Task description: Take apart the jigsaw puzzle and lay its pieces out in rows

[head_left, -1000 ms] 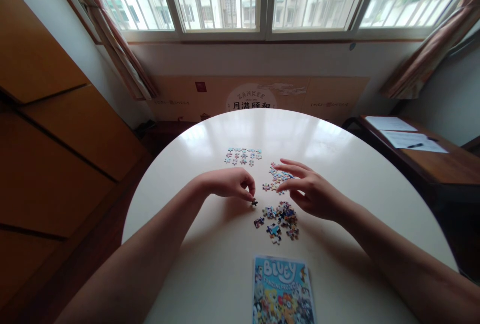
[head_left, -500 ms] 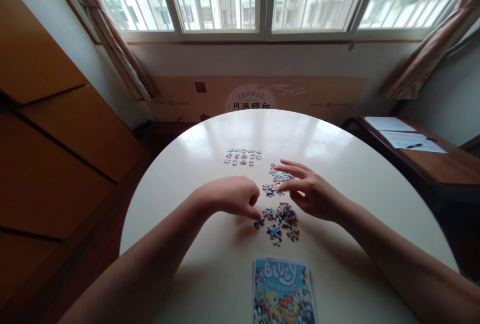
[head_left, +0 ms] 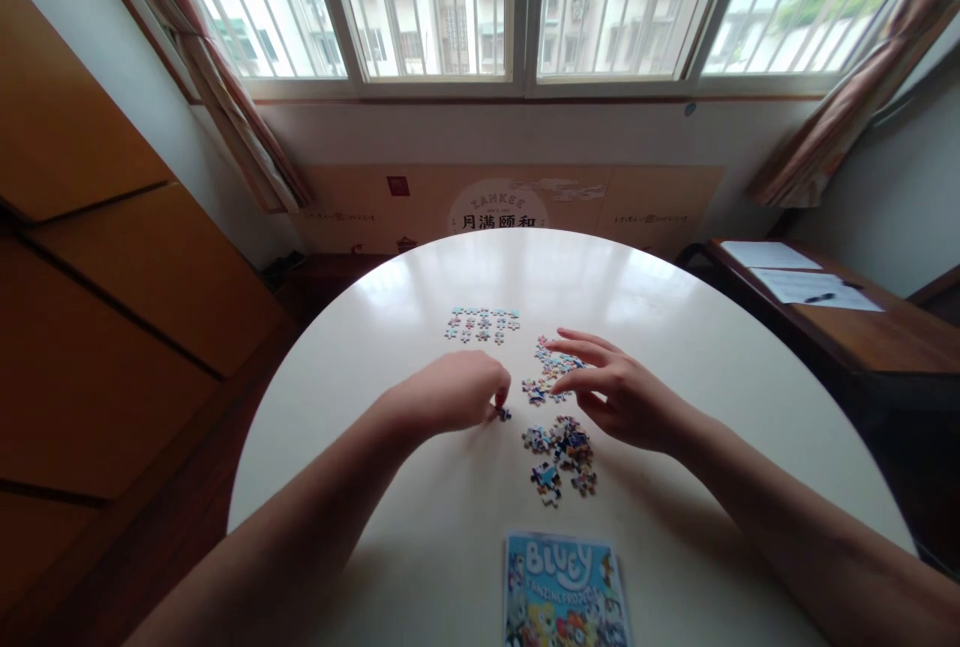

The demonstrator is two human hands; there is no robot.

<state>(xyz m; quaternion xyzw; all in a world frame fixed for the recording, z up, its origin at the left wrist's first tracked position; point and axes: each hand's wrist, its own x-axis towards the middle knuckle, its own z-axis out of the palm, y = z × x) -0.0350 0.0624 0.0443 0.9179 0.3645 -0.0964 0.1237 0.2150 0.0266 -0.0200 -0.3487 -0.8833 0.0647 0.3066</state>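
Observation:
My left hand is closed, its fingers curled down around a small dark jigsaw piece at the tabletop. To the right, my right hand hovers with its fingers apart at the edge of a loose pile of jigsaw pieces, partly covering it. Closer to me lies a second heap of jigsaw pieces, mostly dark and multicoloured. Beyond my left hand, pale jigsaw pieces are laid out in neat rows.
A blue "Bluey" picture card or box lies at the near side of the round white table. On the right stands a brown side table with papers and a pen. Wooden cabinets are on the left.
My left hand has moved slightly away from me and left, bringing the dark piece away from the near heap. My right hand has barely moved. The view has tilted a little.

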